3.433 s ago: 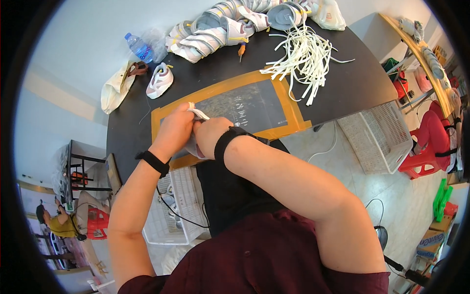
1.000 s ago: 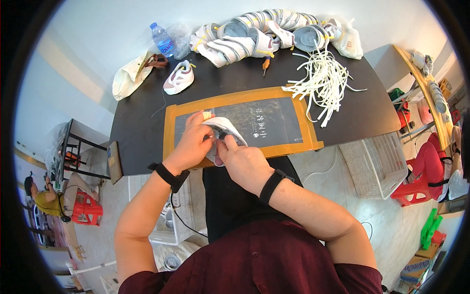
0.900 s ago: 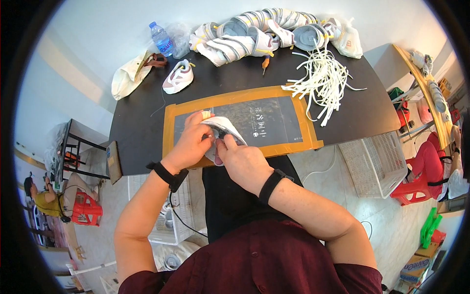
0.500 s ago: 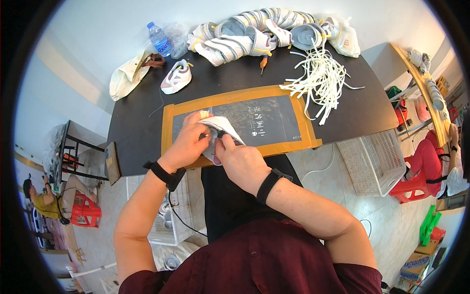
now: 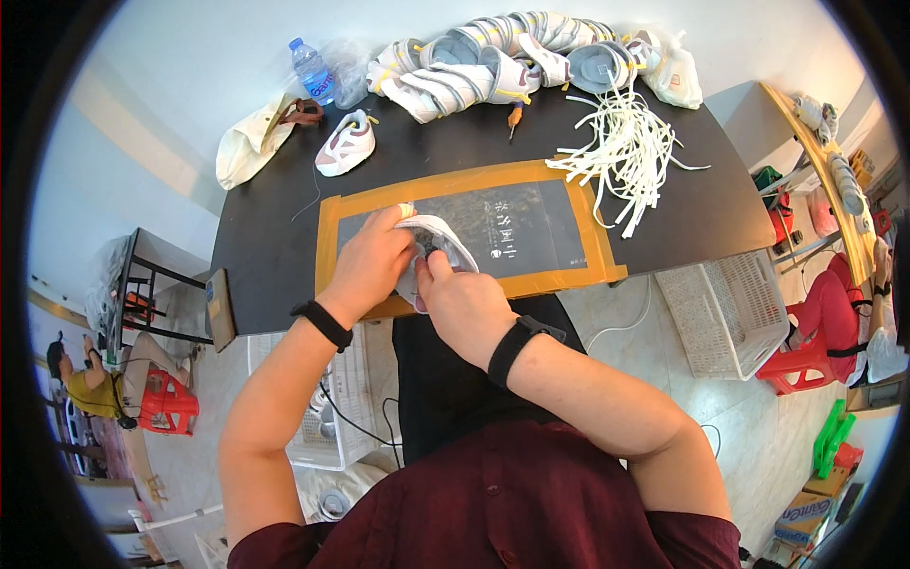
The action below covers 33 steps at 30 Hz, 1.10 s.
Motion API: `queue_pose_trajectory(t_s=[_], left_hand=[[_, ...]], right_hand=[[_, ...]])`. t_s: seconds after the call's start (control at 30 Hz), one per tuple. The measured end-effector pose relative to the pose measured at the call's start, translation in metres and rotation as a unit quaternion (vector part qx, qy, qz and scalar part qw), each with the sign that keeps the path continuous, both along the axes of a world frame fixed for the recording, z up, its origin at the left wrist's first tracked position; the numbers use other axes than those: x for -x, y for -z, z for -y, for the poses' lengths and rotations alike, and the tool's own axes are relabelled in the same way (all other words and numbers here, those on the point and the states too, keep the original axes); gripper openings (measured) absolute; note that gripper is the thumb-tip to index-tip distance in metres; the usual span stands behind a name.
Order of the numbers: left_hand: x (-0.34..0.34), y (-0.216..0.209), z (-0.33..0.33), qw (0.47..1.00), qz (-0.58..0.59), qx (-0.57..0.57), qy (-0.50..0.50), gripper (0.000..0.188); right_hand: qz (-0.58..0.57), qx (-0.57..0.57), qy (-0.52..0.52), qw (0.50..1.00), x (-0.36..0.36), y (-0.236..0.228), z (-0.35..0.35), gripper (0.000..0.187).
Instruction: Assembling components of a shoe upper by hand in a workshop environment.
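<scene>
A white and grey shoe upper [image 5: 456,245] is held over the dark taped mat [image 5: 540,228], near the table's front edge. My left hand [image 5: 373,261] grips its left side, fingers curled over the rim and partly inside. My right hand [image 5: 466,308] is closed on its near right side, thumb and forefinger pinching at the grey lining. Whether a small tool is between those fingers I cannot make out. Another shoe upper [image 5: 345,144], white with mauve panels, lies farther left on the table, a thin thread beside it.
Nested shoe uppers [image 5: 474,71] line the back. A heap of white strips [image 5: 626,156] lies at right, an awl [image 5: 515,119] with an orange handle left of it. A bottle [image 5: 311,71] and a cream cloth bag [image 5: 251,144] stand back left. White crates [image 5: 716,313] and seated people flank the table.
The shoe upper has been turned so that its opening and grey lining show more. My left wrist has rotated, and my right hand has shifted slightly.
</scene>
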<state>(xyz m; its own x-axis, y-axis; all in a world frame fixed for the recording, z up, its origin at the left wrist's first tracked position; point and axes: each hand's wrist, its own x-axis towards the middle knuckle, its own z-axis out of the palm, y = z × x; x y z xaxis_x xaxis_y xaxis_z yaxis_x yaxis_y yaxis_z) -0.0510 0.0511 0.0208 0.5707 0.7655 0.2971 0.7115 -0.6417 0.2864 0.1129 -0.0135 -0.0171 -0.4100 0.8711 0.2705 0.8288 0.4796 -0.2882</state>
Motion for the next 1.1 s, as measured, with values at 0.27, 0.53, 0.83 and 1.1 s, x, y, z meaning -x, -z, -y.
queue_pose_trajectory(t_s=[0.27, 0.53, 0.83, 1.1], left_hand=[[0.002, 0.002, -0.002, 1.0, 0.015, 0.012, -0.005, 0.008], [0.003, -0.007, 0.007, 0.999, 0.0, 0.037, 0.038, 0.016], [0.002, -0.012, 0.016, 0.974, -0.14, -0.163, 0.07, 0.016], [0.018, -0.036, 0.024, 0.722, 0.389, 0.571, -0.026, 0.038]], right_hand=[[0.015, 0.014, 0.009, 1.0, 0.0, -0.003, 0.004, 0.041], [-0.251, -0.006, -0.03, 0.968, -0.033, 0.0, 0.019, 0.038], [-0.365, 0.016, 0.044, 0.93, -0.062, 0.0, 0.019, 0.037], [-0.47, 0.059, -0.084, 0.877, -0.065, -0.056, 0.012, 0.025]])
